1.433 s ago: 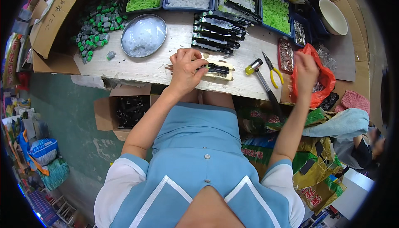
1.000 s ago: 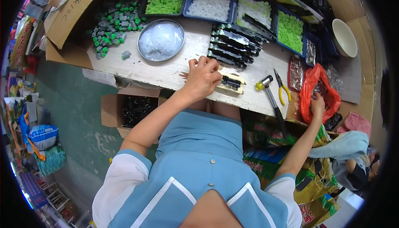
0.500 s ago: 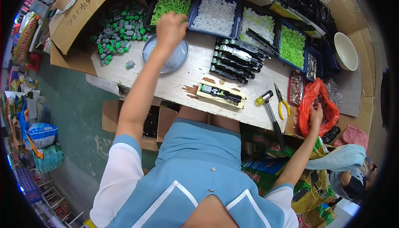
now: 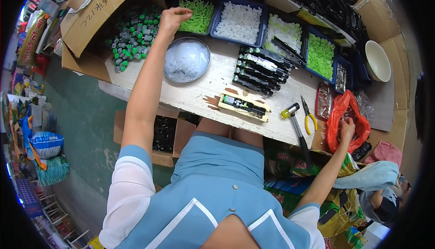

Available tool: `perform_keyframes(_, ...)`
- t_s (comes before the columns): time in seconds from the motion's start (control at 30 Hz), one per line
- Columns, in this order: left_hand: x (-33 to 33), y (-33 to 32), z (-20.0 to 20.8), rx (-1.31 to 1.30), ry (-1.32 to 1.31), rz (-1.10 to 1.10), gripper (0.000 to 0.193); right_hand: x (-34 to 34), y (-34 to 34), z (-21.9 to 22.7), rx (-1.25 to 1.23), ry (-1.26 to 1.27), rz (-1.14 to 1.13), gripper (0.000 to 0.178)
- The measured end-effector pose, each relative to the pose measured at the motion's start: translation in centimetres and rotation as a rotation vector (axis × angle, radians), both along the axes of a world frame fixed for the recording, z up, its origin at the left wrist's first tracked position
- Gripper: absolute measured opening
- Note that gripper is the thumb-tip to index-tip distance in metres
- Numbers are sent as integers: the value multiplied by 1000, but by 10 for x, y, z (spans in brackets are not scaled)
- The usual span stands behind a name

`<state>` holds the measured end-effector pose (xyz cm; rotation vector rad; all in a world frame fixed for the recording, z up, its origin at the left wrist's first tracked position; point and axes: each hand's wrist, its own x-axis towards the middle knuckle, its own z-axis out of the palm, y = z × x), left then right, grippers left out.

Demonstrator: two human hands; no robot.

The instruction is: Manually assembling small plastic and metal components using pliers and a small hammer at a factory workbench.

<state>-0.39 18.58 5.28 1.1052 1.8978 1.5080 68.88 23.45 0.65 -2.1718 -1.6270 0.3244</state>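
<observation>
My left hand (image 4: pixel 171 20) reaches far out to the left edge of a blue tray of light-green plastic parts (image 4: pixel 197 16), fingers curled at the tray's rim; what they hold, if anything, is hidden. Just below it sits a round metal bowl of clear small pieces (image 4: pixel 186 59). My right hand (image 4: pixel 347 127) is down inside the mouth of a red plastic bag (image 4: pixel 340 118) at the bench's right end, fingers bent among its contents. A black part lies in a pale wooden jig (image 4: pixel 244 105) at the bench's front middle, untouched.
A pile of green-capped grey parts (image 4: pixel 131 36) fills an open cardboard box (image 4: pixel 97 8). More trays hold white pieces (image 4: pixel 239 22) and green pieces (image 4: pixel 320 55). Black assembled units (image 4: pixel 258 71), a mallet (image 4: pixel 297 129), yellow pliers (image 4: pixel 310 118) and a white bowl (image 4: pixel 377 61) lie on the bench.
My left hand left the jig, passed over the metal bowl and now reaches the green-parts tray. My right hand dropped from the bench's right end into the red bag.
</observation>
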Motion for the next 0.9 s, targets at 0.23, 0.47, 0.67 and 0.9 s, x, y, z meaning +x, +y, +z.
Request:
perform_keyframes(0.23, 0, -21, 6, 232, -262, -3, 13, -33, 14, 1, 29, -240, 19, 31)
perform_keyframes(0.47, 42, -120, 16, 122, -137, -49, 13, 2, 6, -4, 170, -127, 53, 27)
perform_keyframes(0.67, 62, -166, -24, -20, 519, 9, 8, -35, -23, 30, 357, 196, 65, 26)
perform_keyframes(0.9, 67, -146, -35, -161, 848, 51, 1, -101, -54, 56, 502, 142, 145, 26)
